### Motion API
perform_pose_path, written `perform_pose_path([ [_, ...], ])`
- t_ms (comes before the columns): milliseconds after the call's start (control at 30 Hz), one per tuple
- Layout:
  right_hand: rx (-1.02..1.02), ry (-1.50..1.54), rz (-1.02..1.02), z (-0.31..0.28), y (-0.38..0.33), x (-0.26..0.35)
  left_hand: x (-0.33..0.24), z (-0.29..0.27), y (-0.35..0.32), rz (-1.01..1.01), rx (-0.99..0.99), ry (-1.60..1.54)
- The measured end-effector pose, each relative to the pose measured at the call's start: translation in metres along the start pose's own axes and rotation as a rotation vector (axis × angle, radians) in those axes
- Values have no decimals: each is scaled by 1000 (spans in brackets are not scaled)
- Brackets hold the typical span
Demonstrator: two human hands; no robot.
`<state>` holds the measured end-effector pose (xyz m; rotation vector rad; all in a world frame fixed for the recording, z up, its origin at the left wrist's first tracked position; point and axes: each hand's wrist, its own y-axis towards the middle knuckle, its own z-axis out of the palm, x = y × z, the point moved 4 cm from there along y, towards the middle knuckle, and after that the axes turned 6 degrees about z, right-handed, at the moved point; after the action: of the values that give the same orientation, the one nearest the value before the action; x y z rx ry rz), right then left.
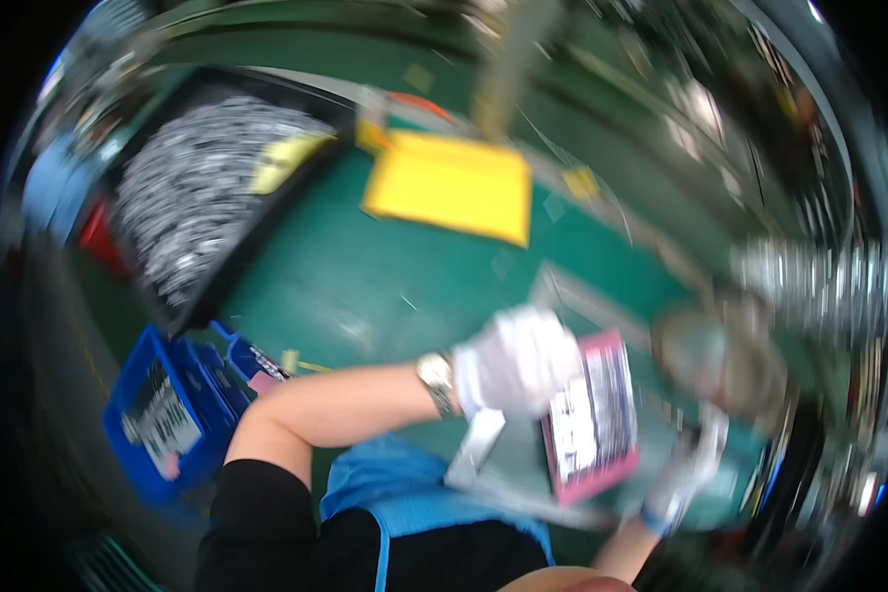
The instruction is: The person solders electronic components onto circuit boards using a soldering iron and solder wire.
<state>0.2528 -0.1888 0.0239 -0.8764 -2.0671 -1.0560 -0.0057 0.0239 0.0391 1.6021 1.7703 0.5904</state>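
No writing can be read. The white label (175,430) on the blue bin (131,462) carries only smeared dark marks; well right of the bin, the pink-edged panel (617,395) shows blurred streaks, possibly print.

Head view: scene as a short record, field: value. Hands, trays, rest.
left hand: white-gloved, at the pink tray's left side; contact unclear
right hand: gloved, right of that tray; grip too blurred to tell
black tray: far left, heaped with small greyish pieces
yellow flat item: on far part of green surface
blue bin: near left
image: motion-blurred
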Motion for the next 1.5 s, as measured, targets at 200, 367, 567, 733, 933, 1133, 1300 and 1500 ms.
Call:
perform_pose_path([
  [200, 63, 312, 496, -18, -13, 37, -17, 2, -11, 52, -104, 86],
  [367, 27, 451, 501, -13, -5, 29, -13, 11, 0, 99, -93, 80],
  [567, 24, 319, 510, -7, -5, 35, -6, 16, 2, 75, -119, 87],
  [733, 24, 162, 518, -4, -20, 76, -7, 11, 0, 88, -139, 89],
  [933, 46, 68, 436, -2, -33, 95, -10, 9, -2, 85, -161, 78],
  [1133, 71, 60, 302, 1, -34, 88, -4, 9, -1, 78, -125, 72],
  [1300, 31, 92, 367, 4, -36, 89, -2, 6, 0, 77, -157, 60],
  [1500, -48, 239, 379, 3, -34, 47, -19, 6, -4, 77, -151, 89],
])
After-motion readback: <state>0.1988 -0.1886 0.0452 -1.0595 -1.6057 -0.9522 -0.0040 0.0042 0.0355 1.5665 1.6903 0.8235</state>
